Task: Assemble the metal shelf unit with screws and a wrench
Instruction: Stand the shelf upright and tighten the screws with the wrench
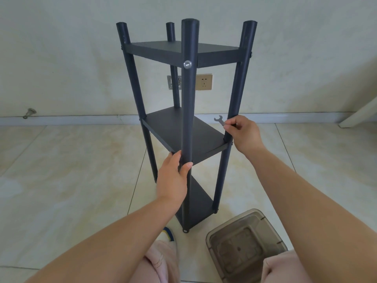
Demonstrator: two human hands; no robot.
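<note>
Head view: metal shelf unit [184, 127] stands upright on the tiled floor [71, 180], frame centre. Left hand [173, 176] at 6 o'clock, fingers curled round the front post. Right hand [242, 133] at 3 o'clock pinches a small wrench [220, 120] beside the right post. Silver screw [187, 64] at 12 o'clock.

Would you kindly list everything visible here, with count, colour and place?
shelf unit: one, dark grey, upright on the floor, centre
wrench: one, grey, pinched in the right hand beside the right post
screw: one plainly seen, silver, front post at the top shelf
bin: one, translucent brown, floor at lower right
wall socket: one, gold, wall behind the shelf
door stopper: one, metal, baseboard at far left
left hand: grips the front post
right hand: pinches the wrench
</note>
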